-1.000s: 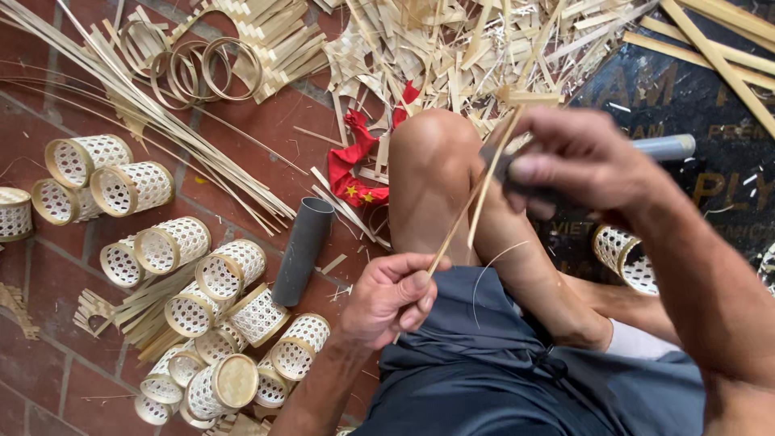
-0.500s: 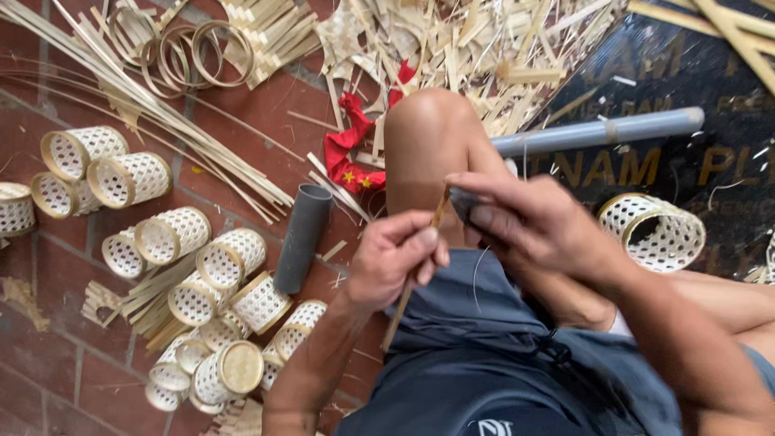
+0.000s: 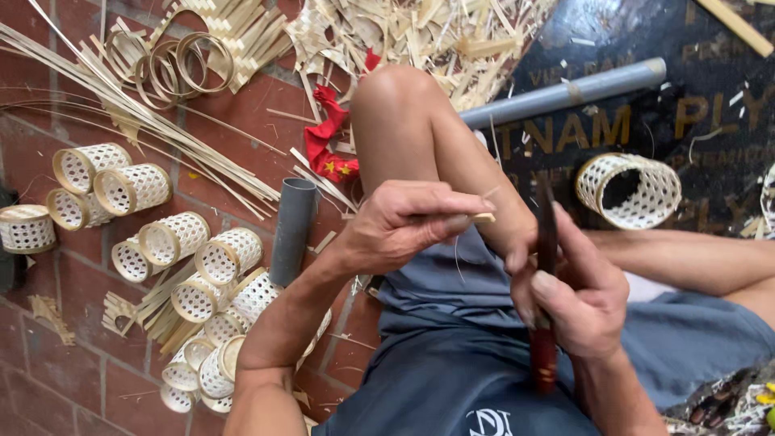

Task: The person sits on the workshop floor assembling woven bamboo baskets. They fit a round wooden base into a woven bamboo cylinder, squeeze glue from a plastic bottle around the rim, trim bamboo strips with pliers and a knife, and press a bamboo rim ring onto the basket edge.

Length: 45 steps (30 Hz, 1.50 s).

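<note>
1. Your left hand (image 3: 404,226) pinches a thin bamboo strip (image 3: 483,217) above your thigh.
2. Your right hand (image 3: 577,295), just beside it, is clamped on a dark knife (image 3: 546,242).
3. You seem mid-shaving; the next stroke calls for steady blade control.

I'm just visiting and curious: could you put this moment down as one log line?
left hand: pinches bamboo strip | right hand: grips knife, blade up | left of person: woven cylinders, grey tube

A thin pale bamboo strip (image 3: 483,217) lies level over the lap, one end showing. A dark knife (image 3: 546,266) with red-brown handle stands upright beside it.
</note>
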Each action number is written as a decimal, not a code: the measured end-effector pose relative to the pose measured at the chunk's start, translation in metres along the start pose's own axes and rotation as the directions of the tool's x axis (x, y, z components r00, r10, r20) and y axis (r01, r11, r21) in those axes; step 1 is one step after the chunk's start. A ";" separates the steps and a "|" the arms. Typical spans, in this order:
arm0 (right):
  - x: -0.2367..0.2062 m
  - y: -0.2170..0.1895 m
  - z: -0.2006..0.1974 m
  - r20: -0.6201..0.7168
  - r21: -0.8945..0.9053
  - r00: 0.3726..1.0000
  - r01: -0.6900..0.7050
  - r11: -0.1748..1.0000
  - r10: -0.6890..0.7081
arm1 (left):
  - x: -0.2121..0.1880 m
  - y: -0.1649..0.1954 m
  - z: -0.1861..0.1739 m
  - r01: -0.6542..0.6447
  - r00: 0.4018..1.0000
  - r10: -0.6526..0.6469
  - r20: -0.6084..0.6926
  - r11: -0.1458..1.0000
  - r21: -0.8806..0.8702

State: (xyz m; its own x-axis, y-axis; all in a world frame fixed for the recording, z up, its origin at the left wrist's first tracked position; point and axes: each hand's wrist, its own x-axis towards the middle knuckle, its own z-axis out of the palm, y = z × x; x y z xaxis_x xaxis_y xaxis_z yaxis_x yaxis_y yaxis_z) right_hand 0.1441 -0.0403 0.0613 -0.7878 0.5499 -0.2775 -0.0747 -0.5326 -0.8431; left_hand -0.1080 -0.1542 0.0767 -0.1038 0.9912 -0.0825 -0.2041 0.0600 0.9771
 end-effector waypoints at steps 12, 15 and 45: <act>-0.016 -0.010 -0.017 0.374 0.154 0.927 -0.039 0.987 -0.021 | 0.008 0.017 0.040 -0.145 0.984 0.115 0.133 0.959 0.244; -0.023 -0.005 -0.020 0.383 0.196 0.923 -0.040 0.980 -0.038 | 0.008 0.020 0.042 -0.148 0.980 0.110 0.164 0.958 0.245; -0.002 0.013 0.019 0.421 0.332 0.883 -0.362 0.871 0.206 | -0.027 0.023 0.051 -0.575 0.555 0.618 -0.556 0.768 0.280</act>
State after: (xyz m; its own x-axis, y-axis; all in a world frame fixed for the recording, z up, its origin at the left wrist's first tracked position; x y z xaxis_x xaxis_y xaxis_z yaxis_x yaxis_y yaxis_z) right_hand 0.1329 -0.0608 0.0593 -0.9687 0.1048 -0.2250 0.0170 -0.8763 -0.4815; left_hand -0.0601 -0.1739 0.1114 -0.7252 0.5217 0.4494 0.1754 -0.4912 0.8532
